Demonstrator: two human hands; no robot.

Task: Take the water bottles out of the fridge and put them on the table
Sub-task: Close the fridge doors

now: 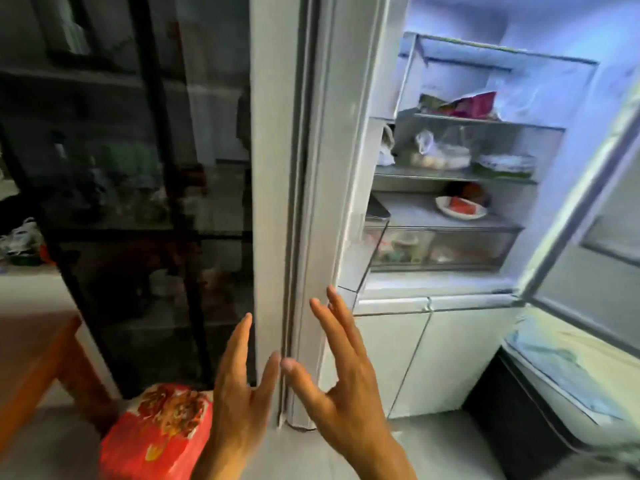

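Our left hand (239,393) and right hand (346,386) hover empty, fingers spread, before the open fridge (450,209), holding nothing

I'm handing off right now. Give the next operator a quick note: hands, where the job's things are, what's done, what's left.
Left hand and right hand: both open and empty, fingers spread, raised in front of the fridge, low by the edge of its left door.
Right door open, interior lit; shelves hold bags, containers and a plate.
No water bottles recognisable in view.
Wooden table at lower left.
Nothing moved yet; find, remove and place all bottles.
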